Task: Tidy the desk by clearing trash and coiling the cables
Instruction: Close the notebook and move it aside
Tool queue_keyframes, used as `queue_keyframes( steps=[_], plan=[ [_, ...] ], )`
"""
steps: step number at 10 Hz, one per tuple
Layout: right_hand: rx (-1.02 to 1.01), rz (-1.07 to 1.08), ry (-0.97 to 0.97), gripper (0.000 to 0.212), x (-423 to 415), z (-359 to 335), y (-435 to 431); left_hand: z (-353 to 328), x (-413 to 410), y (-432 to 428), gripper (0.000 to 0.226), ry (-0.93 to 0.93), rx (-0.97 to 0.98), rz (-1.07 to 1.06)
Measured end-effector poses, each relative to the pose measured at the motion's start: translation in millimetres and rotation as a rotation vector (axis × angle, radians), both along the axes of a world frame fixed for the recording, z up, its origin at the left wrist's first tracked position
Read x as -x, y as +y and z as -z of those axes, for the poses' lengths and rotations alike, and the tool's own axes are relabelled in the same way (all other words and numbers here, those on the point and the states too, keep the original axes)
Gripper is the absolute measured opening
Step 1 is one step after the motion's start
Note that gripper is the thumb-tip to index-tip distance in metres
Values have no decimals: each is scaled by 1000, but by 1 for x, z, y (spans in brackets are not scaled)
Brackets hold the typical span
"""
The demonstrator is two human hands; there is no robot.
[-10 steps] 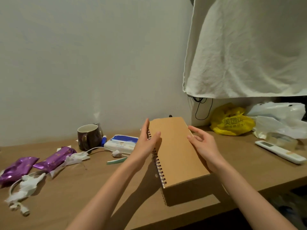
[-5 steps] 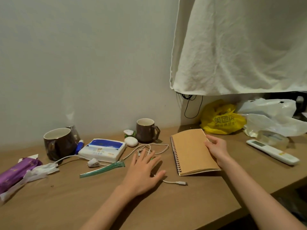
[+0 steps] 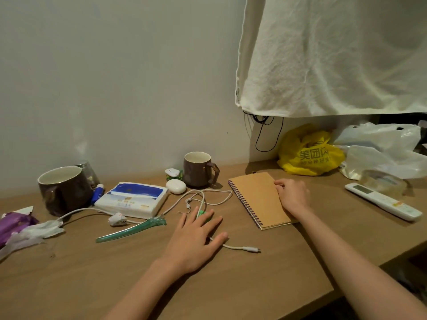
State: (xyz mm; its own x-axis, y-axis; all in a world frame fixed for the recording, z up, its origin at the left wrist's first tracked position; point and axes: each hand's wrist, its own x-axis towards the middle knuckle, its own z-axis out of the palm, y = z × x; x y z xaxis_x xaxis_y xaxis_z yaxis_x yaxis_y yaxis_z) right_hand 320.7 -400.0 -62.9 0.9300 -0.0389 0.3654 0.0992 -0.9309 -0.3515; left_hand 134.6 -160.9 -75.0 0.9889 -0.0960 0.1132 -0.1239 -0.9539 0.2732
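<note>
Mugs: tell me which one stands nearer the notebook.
The smaller brown mug, handle turned right, just left of the notebook. The larger dark mug sits far left, beyond the tissue pack.

- My left hand [image 3: 195,239] lies flat over a stretch of the white cable [image 3: 233,247] and most of a small green thing [image 3: 203,213]; what that is, I cannot tell.
- My right hand [image 3: 292,196] covers the notebook [image 3: 254,197] at its right edge; whether my fingers grip it, I cannot tell.
- The purple packet [image 3: 13,224] is cut off by the left edge.
- The black cord [image 3: 256,140] vanishes at its upper end under the hanging cloth [image 3: 335,54].
</note>
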Motion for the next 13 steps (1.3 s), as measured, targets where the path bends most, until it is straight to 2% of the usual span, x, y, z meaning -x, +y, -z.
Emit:
queue_keyframes(
  steps=[1, 2, 3, 4, 6, 10, 13],
  plan=[
    [80, -49, -62, 31, 20, -10, 10, -1, 0, 0, 59, 8, 7, 2],
    [179, -135, 64, 46, 52, -17, 24, 0, 0, 0, 59, 2, 3, 0],
    [244, -159, 407, 78, 82, -14, 28, -1, 1, 0, 58, 8, 7, 2],
    [280, -156, 520, 92, 90, -5, 22, -1, 2, -1, 58, 12, 6, 3],
    [281, -230, 449, 95, 61, 1, 16, -2, 1, -1, 58, 10, 11, 6],
    [277, -249, 358, 66, 14, 11, 44, -2, 1, -1, 58, 12, 14, -2],
    [253, -275, 291, 67, 15, 9, 47, -6, 4, -1, 55, -9, 42, 13]
  ],
)
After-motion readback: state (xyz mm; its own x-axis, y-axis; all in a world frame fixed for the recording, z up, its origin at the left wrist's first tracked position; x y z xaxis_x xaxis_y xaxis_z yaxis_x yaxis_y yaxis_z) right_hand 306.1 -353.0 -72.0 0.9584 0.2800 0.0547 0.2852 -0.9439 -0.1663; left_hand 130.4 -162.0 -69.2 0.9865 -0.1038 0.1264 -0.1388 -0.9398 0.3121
